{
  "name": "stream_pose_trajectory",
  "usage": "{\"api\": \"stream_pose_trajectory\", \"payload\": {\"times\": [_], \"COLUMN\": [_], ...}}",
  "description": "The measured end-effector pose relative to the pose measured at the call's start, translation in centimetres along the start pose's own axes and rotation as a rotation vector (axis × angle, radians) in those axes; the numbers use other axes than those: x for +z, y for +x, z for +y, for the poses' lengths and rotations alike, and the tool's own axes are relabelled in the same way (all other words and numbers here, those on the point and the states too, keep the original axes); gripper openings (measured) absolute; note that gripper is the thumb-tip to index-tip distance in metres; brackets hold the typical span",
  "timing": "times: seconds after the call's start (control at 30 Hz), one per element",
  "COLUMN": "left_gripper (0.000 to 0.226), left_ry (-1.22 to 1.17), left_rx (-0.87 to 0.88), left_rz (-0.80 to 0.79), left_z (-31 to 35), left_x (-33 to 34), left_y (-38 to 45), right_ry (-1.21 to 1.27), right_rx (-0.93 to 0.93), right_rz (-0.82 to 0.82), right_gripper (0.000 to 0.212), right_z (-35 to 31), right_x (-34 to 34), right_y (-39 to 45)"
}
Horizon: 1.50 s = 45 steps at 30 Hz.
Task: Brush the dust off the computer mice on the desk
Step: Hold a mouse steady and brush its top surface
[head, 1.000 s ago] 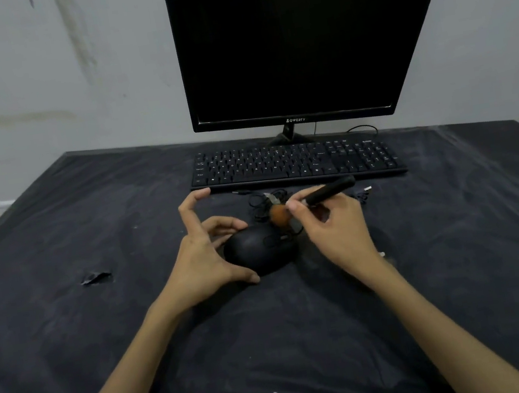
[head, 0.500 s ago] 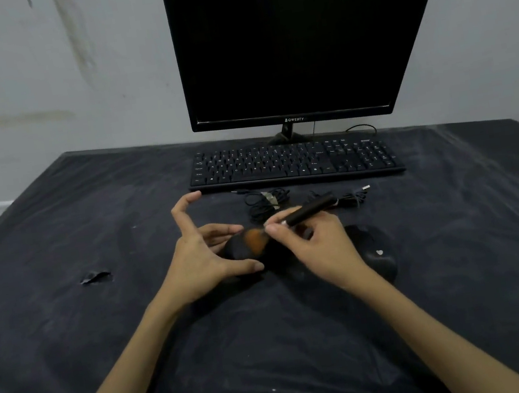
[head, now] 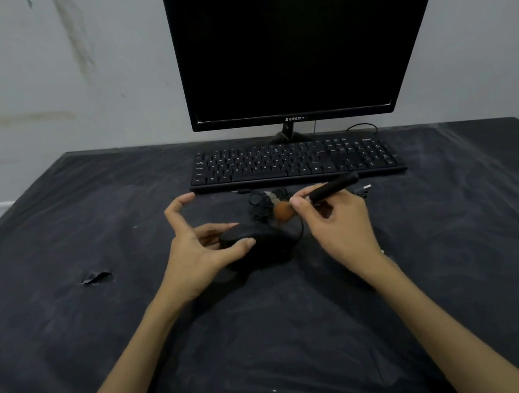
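A black computer mouse (head: 267, 244) lies on the dark cloth-covered desk (head: 273, 345), a little in front of the keyboard. My left hand (head: 197, 251) pinches its left end between the thumb on the near side and fingers on the far side, with the index finger lifted and curled above. My right hand (head: 340, 228) pinches the black handle of a small brush (head: 331, 188). Its orange-brown bristles (head: 284, 211) sit just above the mouse's far right end. A second mouse is hidden behind my right hand.
A black keyboard (head: 293, 161) and a dark monitor (head: 295, 39) stand at the back by the wall. A coiled mouse cable (head: 260, 203) and a USB plug (head: 366, 187) lie just in front of the keyboard. The cloth has a small tear (head: 95, 278) at the left.
The brush swept from the mouse's right end to its left part, then back to the far right end. My right hand moved right and now covers the second mouse. My left hand keeps its hold.
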<state>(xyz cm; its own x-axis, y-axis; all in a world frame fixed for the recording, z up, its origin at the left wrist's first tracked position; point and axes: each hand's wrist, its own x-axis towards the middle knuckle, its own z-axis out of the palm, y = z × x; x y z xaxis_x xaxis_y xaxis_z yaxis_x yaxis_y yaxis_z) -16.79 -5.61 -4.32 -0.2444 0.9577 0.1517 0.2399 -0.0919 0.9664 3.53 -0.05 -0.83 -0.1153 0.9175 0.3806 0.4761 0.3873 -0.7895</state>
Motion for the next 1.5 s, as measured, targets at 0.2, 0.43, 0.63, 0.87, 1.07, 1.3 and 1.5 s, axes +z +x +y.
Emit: {"api": "stream_pose_trajectory", "payload": {"times": [0.2, 0.43, 0.63, 0.87, 1.07, 1.3, 1.5], "left_gripper": [0.105, 0.106, 0.096, 0.096, 0.075, 0.07, 0.085], "left_ry": [0.001, -0.107, -0.163, -0.184, -0.316, -0.453, -0.529], "left_rx": [-0.128, -0.244, -0.262, -0.299, -0.349, -0.431, -0.495], "left_rz": [0.074, 0.11, 0.096, 0.133, 0.147, 0.062, 0.055], "left_z": [-0.2, 0.1, 0.7, 1.2, 1.6, 1.7, 1.2], "left_x": [0.1, 0.3, 0.7, 1.0, 0.6, 0.7, 0.2], "left_y": [0.1, 0.2, -0.2, -0.3, -0.4, -0.2, 0.4], "right_ry": [0.234, -0.04, 0.011, -0.014, -0.156, 0.16, 0.198], "right_rx": [-0.073, -0.142, -0.085, -0.258, -0.031, -0.116, -0.205], "right_rz": [-0.064, 0.156, 0.01, 0.023, 0.102, 0.139, -0.107], "right_gripper": [0.008, 0.012, 0.012, 0.015, 0.013, 0.013, 0.02], "right_z": [-0.8, 0.4, 0.9, -0.6, 1.9, -0.9, -1.5], "right_x": [0.6, -0.4, 0.6, 0.8, 0.4, 1.3, 2.5], "right_y": [-2.7, -2.1, -2.9, -4.3, -2.8, -3.3, -4.8]}}
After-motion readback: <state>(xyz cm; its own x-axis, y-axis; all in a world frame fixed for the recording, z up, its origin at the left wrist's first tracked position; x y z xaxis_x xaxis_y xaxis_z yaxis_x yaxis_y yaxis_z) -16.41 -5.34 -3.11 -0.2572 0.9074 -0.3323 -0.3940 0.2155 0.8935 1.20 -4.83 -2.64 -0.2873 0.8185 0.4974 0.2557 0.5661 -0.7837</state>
